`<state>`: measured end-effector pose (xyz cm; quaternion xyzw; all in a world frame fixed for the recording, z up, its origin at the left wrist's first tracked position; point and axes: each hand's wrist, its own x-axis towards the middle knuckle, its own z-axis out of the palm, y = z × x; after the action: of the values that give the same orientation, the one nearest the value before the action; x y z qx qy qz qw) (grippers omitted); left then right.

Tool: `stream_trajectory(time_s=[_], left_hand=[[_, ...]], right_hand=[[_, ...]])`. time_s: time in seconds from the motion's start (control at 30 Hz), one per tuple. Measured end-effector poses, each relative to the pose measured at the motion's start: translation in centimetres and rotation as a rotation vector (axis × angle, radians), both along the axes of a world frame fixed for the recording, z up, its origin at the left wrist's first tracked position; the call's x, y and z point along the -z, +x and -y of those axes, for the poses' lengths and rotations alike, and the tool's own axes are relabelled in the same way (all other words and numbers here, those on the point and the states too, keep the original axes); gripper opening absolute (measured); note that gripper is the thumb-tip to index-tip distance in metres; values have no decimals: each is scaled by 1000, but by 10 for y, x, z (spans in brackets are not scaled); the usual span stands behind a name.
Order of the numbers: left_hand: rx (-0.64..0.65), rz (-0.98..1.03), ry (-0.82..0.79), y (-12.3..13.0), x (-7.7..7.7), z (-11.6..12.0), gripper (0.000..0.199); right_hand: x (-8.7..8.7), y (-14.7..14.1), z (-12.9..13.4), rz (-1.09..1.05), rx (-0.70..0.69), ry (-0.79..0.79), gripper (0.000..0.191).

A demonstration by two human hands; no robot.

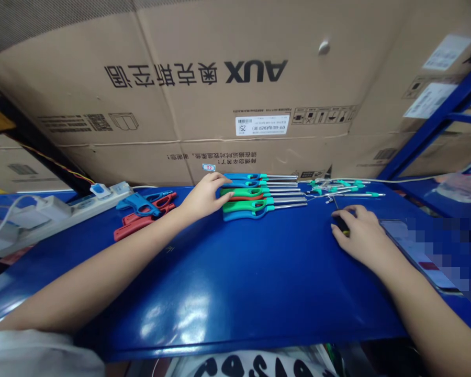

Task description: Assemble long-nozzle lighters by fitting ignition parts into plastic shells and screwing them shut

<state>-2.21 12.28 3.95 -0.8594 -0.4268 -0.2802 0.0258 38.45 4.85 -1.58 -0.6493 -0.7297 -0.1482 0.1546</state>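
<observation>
Several long-necked lighters with blue, green and red handles lie side by side in a row, among them a green lighter (239, 207) and a blue lighter (243, 214) at the near end. My left hand (206, 196) rests at the handle ends, thumb and fingers apart and touching them; whether it grips one is hard to see. Their metal tubes point right. In my right hand (359, 235) is a screwdriver (341, 225) with a black and yellow handle, its thin shaft pointing away from me. Beyond it lies a pile of loose teal-ended lighter tubes (337, 186) with wires.
Blue and red lighter casings (141, 209) lie at the left, beside a white power strip (90, 207) with plugs. A phone (419, 256) lies right of my right hand. A large cardboard sheet (204, 115) stands behind the blue table (259, 283).
</observation>
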Motion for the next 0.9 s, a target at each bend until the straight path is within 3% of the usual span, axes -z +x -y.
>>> stream_trajectory(time_s=[0.2,0.4,0.53,0.73,0.9], left_hand=[[-103,-63,1,-29,-9,25,32],[-255,-222,-69,-116,-38,29,16],[-317,-385,-247,-165,-43,33,35],[-295,-446,-292,-181,-24,35,28],[-293,-455,-252,-185,-28,29,27]], right_hand=[[1,5,-2,-70,3,4,36],[0,3,-5,-39,-21,31,37],[-15,-19,-1,-42,-143,123,36],[-37,-52,6,-100,-386,170,26],[-57,-76,14,-26,-585,206,19]])
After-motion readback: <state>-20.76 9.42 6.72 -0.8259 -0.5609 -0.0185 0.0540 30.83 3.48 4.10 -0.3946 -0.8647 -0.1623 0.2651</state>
